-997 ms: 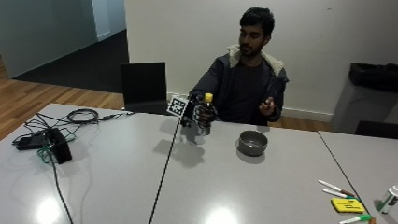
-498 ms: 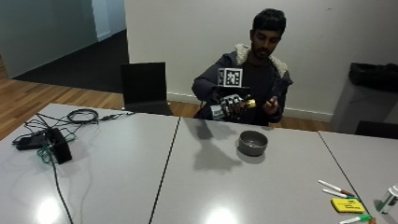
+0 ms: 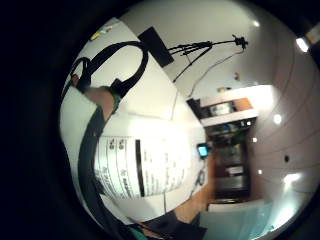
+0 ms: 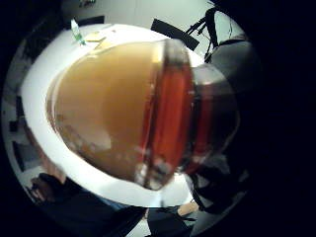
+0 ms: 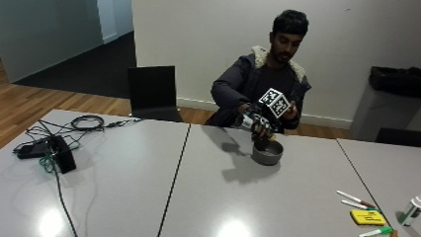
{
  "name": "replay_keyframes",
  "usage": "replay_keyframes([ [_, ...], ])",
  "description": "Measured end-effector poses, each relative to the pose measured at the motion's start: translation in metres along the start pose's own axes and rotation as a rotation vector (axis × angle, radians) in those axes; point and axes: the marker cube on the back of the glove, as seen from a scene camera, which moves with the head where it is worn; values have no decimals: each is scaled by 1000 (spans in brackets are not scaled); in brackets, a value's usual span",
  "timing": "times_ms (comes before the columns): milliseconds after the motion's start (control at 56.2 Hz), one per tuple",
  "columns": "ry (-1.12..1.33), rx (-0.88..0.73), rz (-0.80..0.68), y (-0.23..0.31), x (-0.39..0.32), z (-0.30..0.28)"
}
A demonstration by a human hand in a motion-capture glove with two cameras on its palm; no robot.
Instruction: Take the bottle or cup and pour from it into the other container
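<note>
In the outside view the gloved right hand (image 5: pixel 263 127) grips a bottle (image 5: pixel 249 121) and holds it tipped, its mouth pointing down into a grey metal cup (image 5: pixel 267 154) on the table. The cup stands upright just below the hand. In the thumb side palm view the bottle (image 4: pixel 133 108) fills the picture, with amber liquid inside and a darker red band near its neck. The little finger side palm view shows the bottle's white printed label (image 3: pixel 140 170) close to the palm. The person's bare hand is hidden behind the gloved one.
A black box with tangled cables (image 5: pixel 58 154) lies at the table's left end. Markers (image 5: pixel 355 200), a yellow pad (image 5: pixel 367 217) and a small green-capped bottle (image 5: pixel 410 211) sit at the right front. A black chair (image 5: pixel 153 93) stands behind the table (image 5: pixel 197 197).
The hand lifted the bottle from the table left of the cup, carried it right, and now tips it over the cup. The outside view has shifted a little too.
</note>
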Motion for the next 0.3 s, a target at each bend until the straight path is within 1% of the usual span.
replay_keyframes([
  [18,27,19,-52,1,-2,1],
  [53,66,35,-91,0,-6,3],
  [196,67,-1,-147,-2,-17,8],
  [303,41,-11,-154,-5,-17,9],
])
